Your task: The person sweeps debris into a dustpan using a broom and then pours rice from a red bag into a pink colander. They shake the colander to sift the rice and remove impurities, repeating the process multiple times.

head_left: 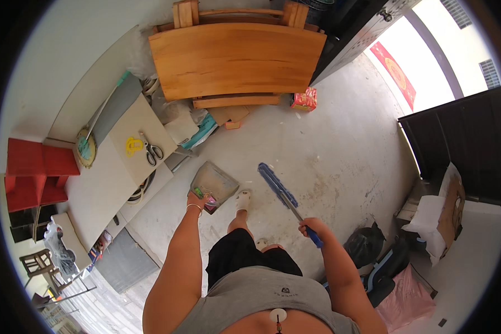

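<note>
My left grip [195, 201] is closed on the near left edge of the dustpan [217, 182], in front of me and left of my right foot. The pan is a grey, dusty tray; small green and pink scraps [211, 202] show right by my fingers, and I cannot tell whether they lie inside it or against my hand. My right grip [313, 227] is wrapped around the handle of a brush [278, 186], whose blue bristly head points up and left, apart from the pan.

Beyond, a red printed box [304, 100] sits on the floor beside the wooden table [236, 58]; its contents are hidden. To my right, a cardboard box [451, 214] stands with white packing [426, 224] sticking out. Nearer me are a black bag [364, 245] and a pink bag [407, 300], their insides out of sight. On the pale table [86, 192] to my left, black-handled scissors [152, 152] lie beside a yellow item [133, 146].
</note>
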`<state>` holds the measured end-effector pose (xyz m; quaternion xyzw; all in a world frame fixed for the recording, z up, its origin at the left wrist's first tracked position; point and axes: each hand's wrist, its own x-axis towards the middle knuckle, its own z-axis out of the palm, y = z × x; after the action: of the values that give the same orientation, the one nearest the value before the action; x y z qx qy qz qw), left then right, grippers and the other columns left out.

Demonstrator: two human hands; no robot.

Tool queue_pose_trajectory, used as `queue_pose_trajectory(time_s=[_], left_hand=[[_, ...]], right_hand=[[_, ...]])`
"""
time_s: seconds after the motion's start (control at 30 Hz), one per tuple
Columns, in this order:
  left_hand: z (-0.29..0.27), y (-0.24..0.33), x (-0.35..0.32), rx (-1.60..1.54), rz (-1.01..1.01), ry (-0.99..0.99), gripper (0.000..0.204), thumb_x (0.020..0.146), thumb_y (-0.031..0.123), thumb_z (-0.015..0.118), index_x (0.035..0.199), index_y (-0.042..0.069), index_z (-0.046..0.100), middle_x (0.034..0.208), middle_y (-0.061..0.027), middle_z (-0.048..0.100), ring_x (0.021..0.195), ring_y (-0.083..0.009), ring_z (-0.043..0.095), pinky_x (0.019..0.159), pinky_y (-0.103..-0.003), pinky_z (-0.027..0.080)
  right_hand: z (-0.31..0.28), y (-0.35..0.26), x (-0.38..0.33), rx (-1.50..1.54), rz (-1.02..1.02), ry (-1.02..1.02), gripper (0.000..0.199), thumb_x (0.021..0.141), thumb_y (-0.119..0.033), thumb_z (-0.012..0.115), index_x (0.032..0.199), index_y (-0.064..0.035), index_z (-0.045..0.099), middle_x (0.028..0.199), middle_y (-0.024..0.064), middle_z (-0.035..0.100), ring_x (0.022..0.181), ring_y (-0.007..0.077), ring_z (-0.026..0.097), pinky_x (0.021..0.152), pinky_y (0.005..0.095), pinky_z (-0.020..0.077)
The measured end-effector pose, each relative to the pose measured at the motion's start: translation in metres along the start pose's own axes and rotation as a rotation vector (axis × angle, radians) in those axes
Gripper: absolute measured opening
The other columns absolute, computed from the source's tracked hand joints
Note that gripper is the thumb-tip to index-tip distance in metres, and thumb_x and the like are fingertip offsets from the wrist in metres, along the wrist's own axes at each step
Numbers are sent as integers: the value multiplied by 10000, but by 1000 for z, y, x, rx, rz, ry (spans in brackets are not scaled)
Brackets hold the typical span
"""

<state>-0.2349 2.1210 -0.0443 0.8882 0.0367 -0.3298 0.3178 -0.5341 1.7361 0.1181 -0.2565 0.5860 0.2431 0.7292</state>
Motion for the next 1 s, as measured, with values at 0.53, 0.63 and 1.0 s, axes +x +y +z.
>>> queue_pose_trajectory(time_s=[0.53, 0.63, 1.0], left_hand=[[27, 102, -41, 578, 273, -1, 695, 664, 364, 753, 1155, -68, 519, 1039, -252, 595, 992, -386, 567, 876, -417, 459], [43, 127, -53, 617, 89, -127, 608, 653, 389, 743, 1054, -45, 601, 1016, -251, 623, 972, -388, 590, 836, -429, 483], [144, 240, -85, 204, -468, -156, 277, 782, 281, 665, 820, 9, 631, 694, -133, 604, 589, -219, 590, 509, -368, 453]], right_hand=[[114, -284, 5, -130, -546, -343, 319, 906, -251, 537, 1145, -40, 513, 933, 107, 627, 693, 171, 616, 581, 266, 490], [19, -272, -3, -301, -776, -345, 312, 884, -221, 545, 1156, -69, 564, 840, 41, 636, 645, 138, 615, 499, 260, 486], [-416, -218, -1, -359, -298, 312, 218, 822, -157, 578, 947, 18, 618, 729, 108, 638, 550, 199, 616, 477, 327, 515]])
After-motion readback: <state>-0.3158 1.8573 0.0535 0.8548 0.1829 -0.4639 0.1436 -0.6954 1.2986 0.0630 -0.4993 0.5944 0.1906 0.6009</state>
